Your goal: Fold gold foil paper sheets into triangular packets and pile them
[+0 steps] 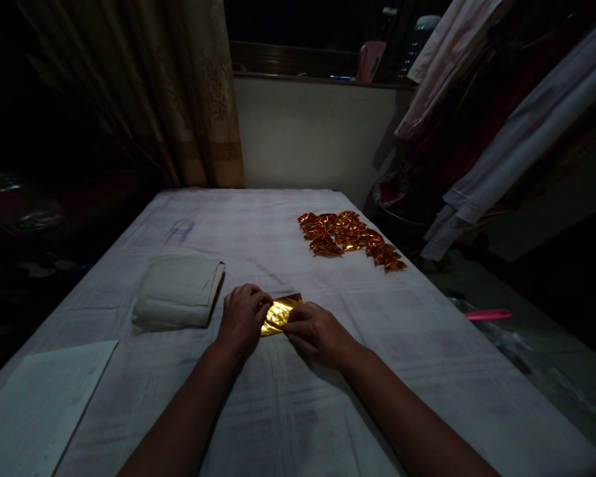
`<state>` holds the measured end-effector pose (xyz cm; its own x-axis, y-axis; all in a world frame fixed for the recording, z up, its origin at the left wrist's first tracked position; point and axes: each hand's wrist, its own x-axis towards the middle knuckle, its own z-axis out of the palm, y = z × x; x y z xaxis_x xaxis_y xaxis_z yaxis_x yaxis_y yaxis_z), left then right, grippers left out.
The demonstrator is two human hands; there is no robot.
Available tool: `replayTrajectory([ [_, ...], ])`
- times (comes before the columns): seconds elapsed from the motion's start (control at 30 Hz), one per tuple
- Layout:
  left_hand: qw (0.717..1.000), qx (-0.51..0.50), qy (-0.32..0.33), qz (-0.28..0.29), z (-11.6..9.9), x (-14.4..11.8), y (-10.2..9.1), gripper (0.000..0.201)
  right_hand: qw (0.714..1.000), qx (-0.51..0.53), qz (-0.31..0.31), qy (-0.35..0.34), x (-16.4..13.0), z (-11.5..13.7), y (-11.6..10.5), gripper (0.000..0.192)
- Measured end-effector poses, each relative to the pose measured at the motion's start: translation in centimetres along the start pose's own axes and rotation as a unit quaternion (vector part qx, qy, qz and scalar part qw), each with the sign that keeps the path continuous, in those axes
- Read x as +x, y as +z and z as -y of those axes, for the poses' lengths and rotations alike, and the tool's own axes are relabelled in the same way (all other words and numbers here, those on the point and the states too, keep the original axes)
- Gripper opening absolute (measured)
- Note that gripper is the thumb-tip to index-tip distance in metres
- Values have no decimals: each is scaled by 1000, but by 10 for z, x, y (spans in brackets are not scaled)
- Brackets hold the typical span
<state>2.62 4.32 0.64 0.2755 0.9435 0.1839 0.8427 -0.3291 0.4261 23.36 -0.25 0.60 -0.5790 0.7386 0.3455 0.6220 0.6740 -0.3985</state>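
Windowsill cup beyond gold foil

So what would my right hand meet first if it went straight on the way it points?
The gold foil sheet, which your right hand touches; beyond that, probably your left hand, though depth is unclear.

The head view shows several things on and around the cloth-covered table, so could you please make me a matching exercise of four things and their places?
Things:
1. Gold foil sheet
2. Pile of orange-gold foil pieces
3. Pink container
4. Pale folded bundle

Places:
A. On the ledge beyond the table
B. Left of the left hand
C. Between the left hand and the right hand
D. Near the table's right edge, towards the far end

Pairs: 1-C, 2-D, 3-A, 4-B
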Motion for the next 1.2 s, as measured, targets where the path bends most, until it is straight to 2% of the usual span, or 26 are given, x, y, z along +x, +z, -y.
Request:
replayTrajectory([
  [0.1,1000,-2,-2,-3,1,0,1,15,1000,-17,5,14,-9,7,-4,17],
  [0.23,1000,-4,-3,-4,2,0,1,15,997,-65,14,41,-3,22,1,17],
  [0.43,1000,-9,-4,-4,1,0,0,14,996,-56,51,54,3,47,21,47],
  [0.6,1000,-11,-5,-8,1,0,1,14,993,-45,88,60,-10,58,18,54],
  [0.77,1000,-12,-6,-11,3,-1,2,14,992,-50,101,65,-9,65,19,56],
  [0.97,1000,-14,-1,-13,2,-1,3,14,983,-90,73,146,-19,65,29,60],
  [1.2,1000,-11,3,-14,3,-3,3,14,954,-148,83,248,-39,56,17,62],
])
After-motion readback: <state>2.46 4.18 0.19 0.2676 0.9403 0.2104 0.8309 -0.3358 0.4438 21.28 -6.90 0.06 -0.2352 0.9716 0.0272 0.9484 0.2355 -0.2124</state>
